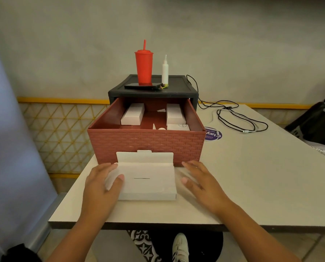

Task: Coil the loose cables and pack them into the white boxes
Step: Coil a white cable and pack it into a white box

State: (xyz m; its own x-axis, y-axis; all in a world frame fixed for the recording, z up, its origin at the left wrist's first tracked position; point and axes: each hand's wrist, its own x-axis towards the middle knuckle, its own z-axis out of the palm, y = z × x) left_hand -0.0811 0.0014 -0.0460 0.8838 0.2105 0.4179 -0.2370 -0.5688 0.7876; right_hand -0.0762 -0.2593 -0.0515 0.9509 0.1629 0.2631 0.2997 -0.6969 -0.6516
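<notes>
a flat white cardboard box (148,178) lies on the pale worktop (252,176) just in front of the brick-patterned red plastic drawer (146,144). its lid flap stands open against the drawer's front wall. the left hand (101,184) holds the box's left end, with the thumb on the top face and the fingers (114,165) reaching round the far corner. the right hand (199,180) is blurred just beside the right end, fingers spread and holding nothing; i cannot tell whether it touches the card.

the loose black cable (239,118) sprawls in slack loops on the worktop well apart, behind and to the right. two more closed white boxes (132,115) sit inside the drawer.

the step looks like readying this box. to do it well, keep the left hand pinning it so it cannot slide, and leave the flap fully back. fetch the cable with the free right hand and wind even loops small enough for the shallow tray. tuck the plugs in last so the lid closes flat.
</notes>
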